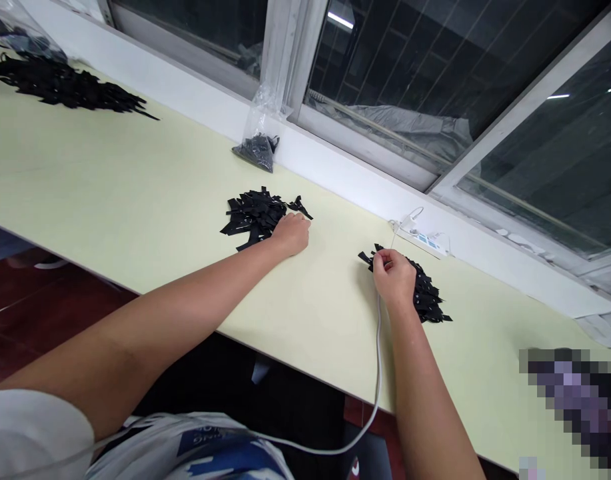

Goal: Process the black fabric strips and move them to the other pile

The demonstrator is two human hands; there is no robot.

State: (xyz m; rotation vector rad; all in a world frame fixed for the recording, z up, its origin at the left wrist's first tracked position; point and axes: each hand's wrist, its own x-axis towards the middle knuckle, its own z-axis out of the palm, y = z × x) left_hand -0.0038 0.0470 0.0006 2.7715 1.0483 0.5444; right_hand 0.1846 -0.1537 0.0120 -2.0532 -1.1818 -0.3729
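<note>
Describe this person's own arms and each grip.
Left grip and right grip: bare hands, no gloves or watches visible. The left arm has a short white sleeve; the right arm, as far as it shows, is bare.

Only upside-down letters (209,436) on the shirt (150,453) show, too blurred to read surely.

Workshop, probably: table (135,187), black strip piles (258,213)
</note>
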